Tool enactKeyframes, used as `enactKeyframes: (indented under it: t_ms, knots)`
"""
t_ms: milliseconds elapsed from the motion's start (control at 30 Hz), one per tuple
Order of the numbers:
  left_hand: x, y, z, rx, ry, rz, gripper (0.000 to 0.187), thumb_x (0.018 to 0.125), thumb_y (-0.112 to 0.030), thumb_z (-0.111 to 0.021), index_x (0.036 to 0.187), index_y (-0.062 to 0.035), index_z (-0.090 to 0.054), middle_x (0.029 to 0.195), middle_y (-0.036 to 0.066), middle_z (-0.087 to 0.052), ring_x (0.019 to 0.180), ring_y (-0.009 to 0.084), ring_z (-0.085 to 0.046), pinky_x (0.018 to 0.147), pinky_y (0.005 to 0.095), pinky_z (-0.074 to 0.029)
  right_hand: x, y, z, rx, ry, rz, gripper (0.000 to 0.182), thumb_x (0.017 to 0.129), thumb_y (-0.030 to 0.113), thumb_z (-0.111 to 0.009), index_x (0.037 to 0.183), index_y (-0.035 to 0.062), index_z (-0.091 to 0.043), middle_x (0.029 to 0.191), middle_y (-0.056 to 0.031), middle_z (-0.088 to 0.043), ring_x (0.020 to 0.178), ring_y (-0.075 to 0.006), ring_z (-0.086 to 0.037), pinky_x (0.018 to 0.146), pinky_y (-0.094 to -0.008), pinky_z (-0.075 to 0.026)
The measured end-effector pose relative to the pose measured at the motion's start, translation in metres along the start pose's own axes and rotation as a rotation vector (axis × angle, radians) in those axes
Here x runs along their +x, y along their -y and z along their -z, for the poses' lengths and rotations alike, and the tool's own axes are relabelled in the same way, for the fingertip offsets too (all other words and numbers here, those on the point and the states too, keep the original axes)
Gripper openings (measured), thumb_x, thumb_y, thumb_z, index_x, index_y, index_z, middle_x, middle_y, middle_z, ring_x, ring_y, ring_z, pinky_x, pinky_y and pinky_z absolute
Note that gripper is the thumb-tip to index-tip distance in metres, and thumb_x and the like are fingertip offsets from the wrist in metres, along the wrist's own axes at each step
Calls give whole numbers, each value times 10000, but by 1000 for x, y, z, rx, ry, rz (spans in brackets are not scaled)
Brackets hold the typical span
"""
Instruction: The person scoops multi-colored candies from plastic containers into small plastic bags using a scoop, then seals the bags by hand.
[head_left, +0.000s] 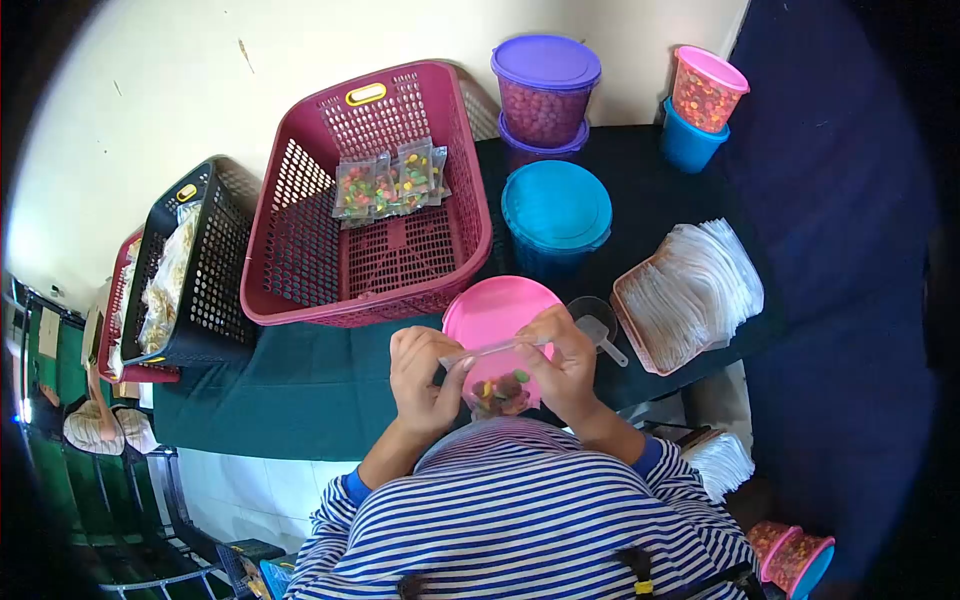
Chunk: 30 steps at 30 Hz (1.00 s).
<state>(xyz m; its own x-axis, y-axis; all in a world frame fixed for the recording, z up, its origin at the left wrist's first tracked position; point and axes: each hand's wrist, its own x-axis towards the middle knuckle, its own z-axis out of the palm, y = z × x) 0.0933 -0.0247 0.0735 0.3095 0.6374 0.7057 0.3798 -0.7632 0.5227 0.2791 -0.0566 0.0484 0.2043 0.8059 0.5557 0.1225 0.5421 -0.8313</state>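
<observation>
Between my two hands hangs a small clear bag (502, 396) with red, green, yellow and brown pieces at its bottom. My left hand (422, 378) pinches the left end of its top edge. The right end of that edge is between the fingers and thumb of my right hand (562, 365). Just beyond the bag is a round pink lid or tub (505, 300), partly covered by my hands. A clear scoop (598, 328) lies to the right of my right hand.
A maroon basket (470, 190) holds several filled bags (385, 188). Left of it stand a black basket (215, 270) and a red one. Tubs with purple (545, 62), blue (556, 205) and pink lids (712, 66) stand behind. A tray of empty bags (690, 290) is at right. Far left, a person (95, 425).
</observation>
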Motion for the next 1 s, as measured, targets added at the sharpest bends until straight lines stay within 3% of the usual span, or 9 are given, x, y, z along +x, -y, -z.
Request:
enactKeyframes:
  t_ms: [333, 433, 500, 533, 700, 767, 833, 900, 1000]
  knots:
    - [-3, 2, 7, -51, -7, 65, 92, 804, -73, -714, 797, -51, -625, 786, 72, -655, 769, 250, -594, 786, 358, -403, -5, -11, 11, 4, 21, -13, 51, 883, 45, -656, 839, 20, -651, 876, -72, -642, 854, -168, -552, 776, -300, -429]
    - [-8, 3, 8, -133, -35, 269, 70, 834, -59, -701, 823, -36, -636, 790, 77, -651, 763, 216, -605, 754, 330, -433, -7, -22, 14, 74, 194, -87, 184, 849, 93, -710, 1008, 16, -657, 993, -81, -662, 959, -194, -594, 840, -340, -471]
    - [-7, 8, 4, -325, -114, 533, 79, 878, -64, -684, 832, -20, -638, 801, 62, -642, 736, 144, -590, 700, 277, -455, -11, -19, 7, 396, 308, -420, 425, 860, 92, -716, 1237, 10, -537, 1162, -86, -620, 1120, -195, -579, 942, -348, -471]
    - [-1, 5, 5, -405, -97, 588, 140, 957, -117, -620, 866, -16, -584, 791, 13, -604, 738, 71, -548, 690, 217, -427, -14, -17, 2, 396, 313, -418, 425, 860, 92, -716, 1237, 10, -537, 1162, -86, -620, 1120, -195, -579, 942, -348, -471]
    - [6, 10, 1, -692, -233, 783, 133, 979, -147, -588, 962, -15, -581, 880, 29, -607, 792, 99, -577, 726, 241, -430, -24, -15, -7, 603, 575, -636, 625, 847, 41, -726, 1374, 31, -389, 1195, -103, -605, 1175, -217, -578, 967, -355, -501]
    - [7, 8, 1, -683, -244, 779, 208, 1001, -178, -545, 1124, -12, -567, 1093, 81, -623, 905, 149, -633, 812, 287, -430, -21, -18, 18, 690, 478, -922, 586, 856, 39, -709, 1366, 47, -420, 1161, -102, -634, 1151, -213, -603, 907, -351, -539]
    - [0, 12, 11, -679, -217, 754, 269, 1006, -164, -514, 1234, -20, -512, 1259, 100, -561, 991, 189, -642, 889, 318, -410, -22, -64, 70, 1441, -112, -668, 438, 913, 76, -644, 1320, 52, -485, 1116, -88, -659, 1046, -208, -650, 813, -329, -573]
    - [-9, 19, 18, -627, -221, 751, 257, 995, -125, -510, 1232, -24, -510, 1273, 99, -551, 986, 185, -638, 905, 313, -411, -1, -53, 117, 1362, -570, -409, 291, 979, 152, -561, 1254, 58, -551, 1096, -66, -663, 927, -183, -664, 718, -294, -582]
    - [-26, 31, 24, -636, -262, 791, 247, 976, -76, -505, 1218, -26, -514, 1234, 90, -550, 1009, 182, -625, 922, 318, -411, -27, -61, 107, 1111, -579, -610, 309, 1019, 215, -497, 1307, 111, -536, 1181, -66, -646, 895, -167, -662, 644, -300, -570]
